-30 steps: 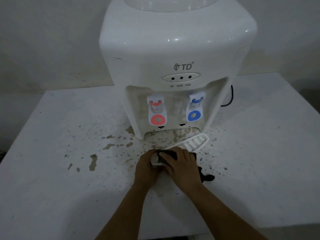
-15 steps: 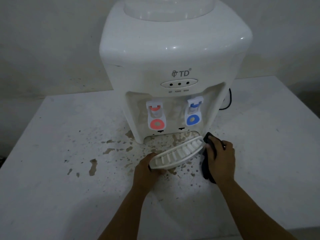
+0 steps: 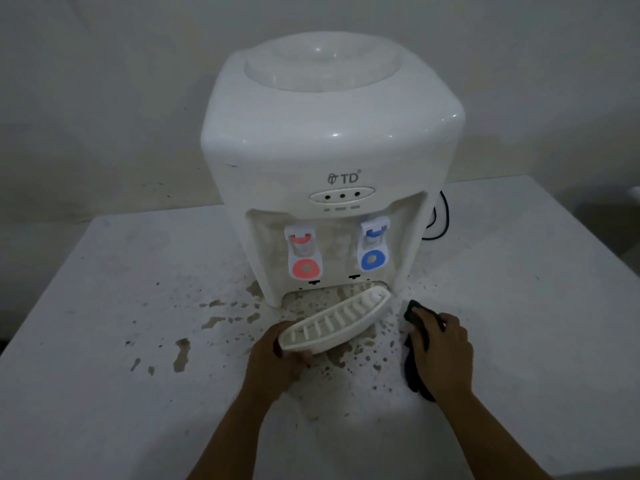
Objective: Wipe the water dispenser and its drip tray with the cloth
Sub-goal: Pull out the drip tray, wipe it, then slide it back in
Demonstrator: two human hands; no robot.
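A white water dispenser (image 3: 329, 157) stands on a white table (image 3: 104, 393), with a red tap (image 3: 303, 258) and a blue tap (image 3: 373, 249) in its front recess. The white slotted drip tray (image 3: 341, 322) is out of the dispenser and tilted, its far end near the dispenser's base. My left hand (image 3: 277, 362) grips the tray's near left end. My right hand (image 3: 441, 348) is to the right of the tray, closed on a dark cloth (image 3: 415, 317) that hangs down to the table.
Brown stains and splatter (image 3: 214, 320) cover the table in front of and to the left of the dispenser. A black power cord (image 3: 443, 216) loops behind the dispenser's right side. A plain wall stands behind the table.
My right hand with the cloth has moved off the tray's left end, along it, to the right of the tray. The tray is now uncovered. The view has tilted up.
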